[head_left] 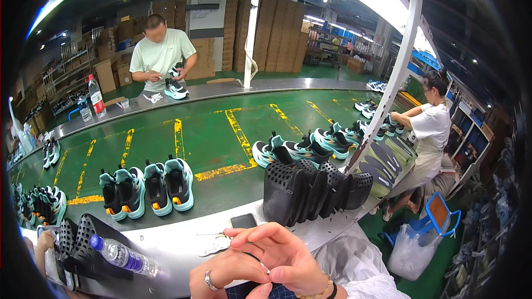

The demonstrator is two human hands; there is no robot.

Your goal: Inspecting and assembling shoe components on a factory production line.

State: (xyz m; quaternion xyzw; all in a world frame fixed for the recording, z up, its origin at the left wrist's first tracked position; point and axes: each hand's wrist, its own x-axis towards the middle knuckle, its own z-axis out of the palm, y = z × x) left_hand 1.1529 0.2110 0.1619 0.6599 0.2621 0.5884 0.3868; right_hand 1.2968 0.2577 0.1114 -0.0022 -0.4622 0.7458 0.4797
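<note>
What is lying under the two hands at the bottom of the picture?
Under the left hand and right hand a dark blue checked cloth shows, and a thin black band crosses between the fingers. The rest of the cloth is covered by the hands.

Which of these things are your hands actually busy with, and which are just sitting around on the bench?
In hand:
left hand, ring on a finger
right hand, pinching a thin black cord

Lying about:
water bottle
dark phone
stack of black perforated insoles
teal-and-black shoes on the green belt
</note>
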